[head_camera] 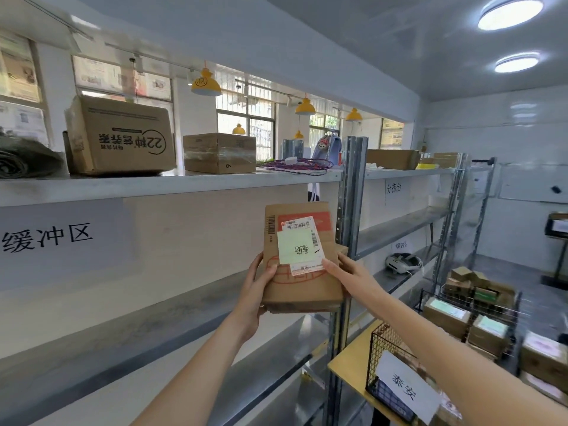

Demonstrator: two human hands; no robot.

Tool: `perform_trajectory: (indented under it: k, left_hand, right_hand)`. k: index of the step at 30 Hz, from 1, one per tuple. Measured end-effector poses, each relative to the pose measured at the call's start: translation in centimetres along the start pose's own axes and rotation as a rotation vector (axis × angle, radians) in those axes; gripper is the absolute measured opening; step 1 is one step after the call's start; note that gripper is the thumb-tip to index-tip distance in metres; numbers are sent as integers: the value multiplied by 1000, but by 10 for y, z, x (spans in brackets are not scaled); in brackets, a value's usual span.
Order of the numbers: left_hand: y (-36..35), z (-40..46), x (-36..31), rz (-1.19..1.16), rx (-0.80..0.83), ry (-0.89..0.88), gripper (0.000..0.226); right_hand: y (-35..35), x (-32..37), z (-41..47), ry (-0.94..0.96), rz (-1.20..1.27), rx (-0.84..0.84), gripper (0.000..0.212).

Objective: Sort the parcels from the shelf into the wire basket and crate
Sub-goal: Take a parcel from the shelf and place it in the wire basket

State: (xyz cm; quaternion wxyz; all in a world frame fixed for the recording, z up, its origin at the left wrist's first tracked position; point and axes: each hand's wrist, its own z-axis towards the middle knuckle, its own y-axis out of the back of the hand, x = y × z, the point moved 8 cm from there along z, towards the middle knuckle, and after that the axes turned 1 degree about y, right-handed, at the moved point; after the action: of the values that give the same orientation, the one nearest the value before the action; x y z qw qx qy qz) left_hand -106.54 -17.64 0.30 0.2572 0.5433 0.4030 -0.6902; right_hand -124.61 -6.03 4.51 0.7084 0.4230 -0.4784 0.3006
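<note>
Parcel (302, 259) up in both hands, and we have it raised in front of the shelf (172, 182), just below the top board and beside the grey upright post (353, 192). Our left hand (256, 290) wraps the parcel's lower left edge, thumb over the front; our right hand (347, 273) clamps the right edge, fingers laid across the printed label. We judge the flat face is turned toward us so the green note (296, 245) can be read, since its handwriting should decide where the parcel goes. Below and to the right of the parcel sits the wire basket (396, 364) on the counter (347, 367), with a white name card (405, 385) on its front. Further right of the parcel, other boxes (461, 305) lie in a wire cart. We cannot make out a crate for certain. Next, we reckon, comes matching note to card.
</note>
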Motion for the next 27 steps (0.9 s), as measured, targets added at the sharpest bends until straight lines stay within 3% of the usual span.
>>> perform_trajectory:
  k: [4,8,12,14,18,27]
  left_hand:
    - [-47,11,15,88,66,-1,60]
    - [-110,27,34,96,142,12,79]
    - [-175,48,53,144,215,33,88]
    - [-205,60,69,162,229,63,83]
    - [-264,76,103,191,262,107,53]
    - [-357,129,181,287,387,179,55]
  right_hand:
    - [51,-16,-9,-14,22,-41,89]
    - [109,-31,-18,-11,53,-81,70]
    - [175,-60,-23,-49,69,-138,77]
    - [205,-76,-25,-64,57,-158,83]
    - [260,-110,-30,-83,31,-204,88]
    - [345,-198,-21,-163,20,-278,73]
